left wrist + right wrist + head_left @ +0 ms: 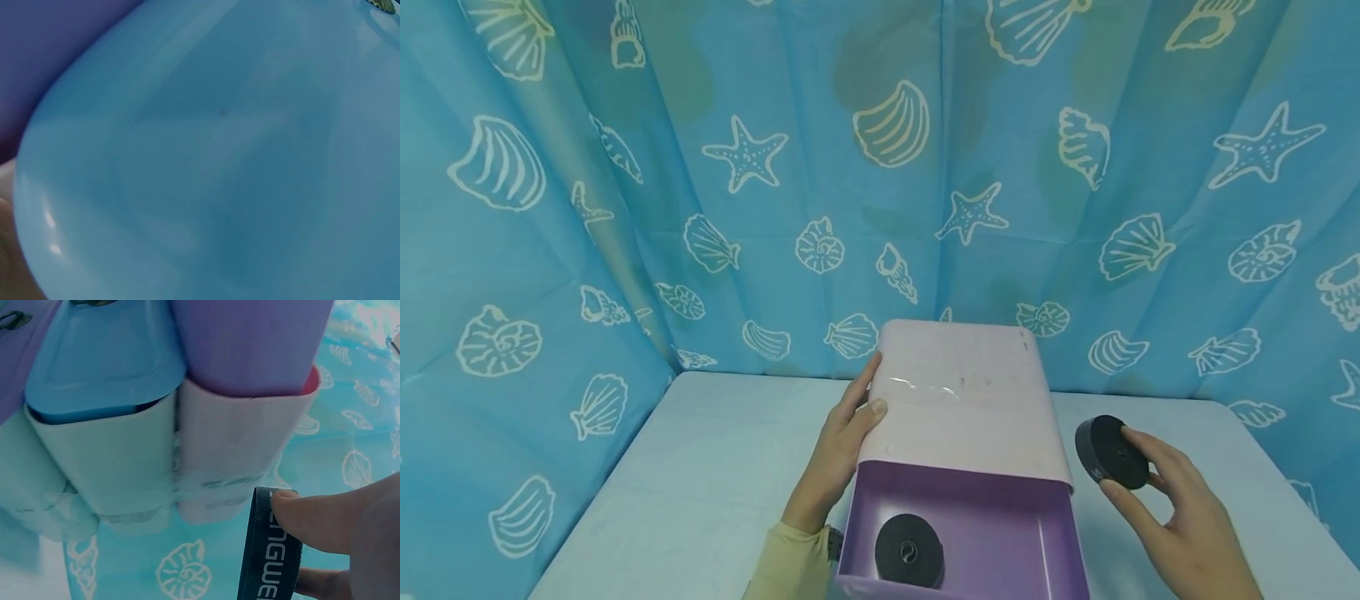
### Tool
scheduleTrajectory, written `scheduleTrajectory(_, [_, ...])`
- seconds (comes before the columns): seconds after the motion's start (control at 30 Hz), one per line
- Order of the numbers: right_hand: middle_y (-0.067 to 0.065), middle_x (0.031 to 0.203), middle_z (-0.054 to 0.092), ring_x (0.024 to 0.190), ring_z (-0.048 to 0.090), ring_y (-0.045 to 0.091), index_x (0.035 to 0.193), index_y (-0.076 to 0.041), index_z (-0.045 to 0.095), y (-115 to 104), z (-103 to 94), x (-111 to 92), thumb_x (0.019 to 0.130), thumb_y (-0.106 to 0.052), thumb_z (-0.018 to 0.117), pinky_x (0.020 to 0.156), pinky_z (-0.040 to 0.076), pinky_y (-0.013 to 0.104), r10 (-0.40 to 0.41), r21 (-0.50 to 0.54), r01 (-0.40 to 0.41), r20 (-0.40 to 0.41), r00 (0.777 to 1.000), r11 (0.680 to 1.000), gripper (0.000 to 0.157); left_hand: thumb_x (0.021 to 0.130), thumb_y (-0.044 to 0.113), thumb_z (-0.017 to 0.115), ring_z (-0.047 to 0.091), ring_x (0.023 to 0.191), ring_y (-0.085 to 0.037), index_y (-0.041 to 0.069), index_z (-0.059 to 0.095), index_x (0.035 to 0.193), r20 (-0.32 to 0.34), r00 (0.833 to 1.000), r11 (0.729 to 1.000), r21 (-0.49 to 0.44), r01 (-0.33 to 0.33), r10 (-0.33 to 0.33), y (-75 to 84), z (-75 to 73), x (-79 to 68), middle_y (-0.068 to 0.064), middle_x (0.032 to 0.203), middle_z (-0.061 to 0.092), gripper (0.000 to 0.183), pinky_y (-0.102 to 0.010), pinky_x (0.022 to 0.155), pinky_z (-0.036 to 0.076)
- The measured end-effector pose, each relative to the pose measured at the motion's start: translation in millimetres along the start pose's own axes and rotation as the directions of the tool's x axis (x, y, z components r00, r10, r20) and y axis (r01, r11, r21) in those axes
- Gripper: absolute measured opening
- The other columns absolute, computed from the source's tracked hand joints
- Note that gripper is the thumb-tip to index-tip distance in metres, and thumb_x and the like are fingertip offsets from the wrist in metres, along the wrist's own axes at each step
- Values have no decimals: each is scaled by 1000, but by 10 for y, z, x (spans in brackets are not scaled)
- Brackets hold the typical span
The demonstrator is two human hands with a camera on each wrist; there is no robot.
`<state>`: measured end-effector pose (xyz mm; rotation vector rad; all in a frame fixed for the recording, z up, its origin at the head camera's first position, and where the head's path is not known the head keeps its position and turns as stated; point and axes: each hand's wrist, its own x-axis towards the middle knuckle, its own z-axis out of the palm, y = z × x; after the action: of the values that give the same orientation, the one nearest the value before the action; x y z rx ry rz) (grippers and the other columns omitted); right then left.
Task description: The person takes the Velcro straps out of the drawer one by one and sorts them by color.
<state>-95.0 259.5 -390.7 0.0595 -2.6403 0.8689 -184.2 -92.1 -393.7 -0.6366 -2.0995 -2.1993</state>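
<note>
A drawer box with a pale pink casing (pixel 962 400) stands on the table, its purple drawer (pixel 1000 533) pulled out at the front. One roll of black strap (pixel 908 550) lies flat inside the drawer, near its left wall. My left hand (pixel 842 437) rests along the casing's left side, fingers fairly straight and thumb at the upper edge. To the right of the box, my right hand (pixel 1187 508) pinches another roll of black strap (pixel 1112 452) between thumb and fingers, held tilted. White lettering shows on that roll (pixel 272 556) in the right wrist view.
In the right wrist view, a light box with a blue drawer (pixel 106 362) stands beside another with a purple drawer (pixel 250 344). A blue curtain (pixel 820 167) printed with shells hangs behind the pale table (pixel 700 483). Mostly smooth blue surface (pixel 237 162) fills the left wrist view.
</note>
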Motion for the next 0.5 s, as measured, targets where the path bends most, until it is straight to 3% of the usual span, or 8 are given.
scheduleTrajectory(0.3, [30, 141, 45, 123, 47, 48, 147, 1, 43, 82, 128, 41, 95, -34, 72, 89, 45, 66, 19, 26, -19, -9, 1000, 999, 69, 105, 25, 47, 27, 148, -16, 33, 31, 158, -3, 1000, 1000, -2, 0, 0, 9, 6, 10, 6, 163, 27, 56, -48, 116, 25])
scheduleTrajectory(0.5, [35, 140, 43, 121, 45, 53, 144, 7, 43, 201, 269, 84, 95, -35, 71, 88, 45, 68, 20, -40, -20, -8, 1000, 999, 70, 105, 25, 47, 30, 146, -19, 34, 31, 158, -7, 1000, 1000, -4, 15, -15, 11, 5, 1, 3, 162, 29, 56, -49, 114, 28])
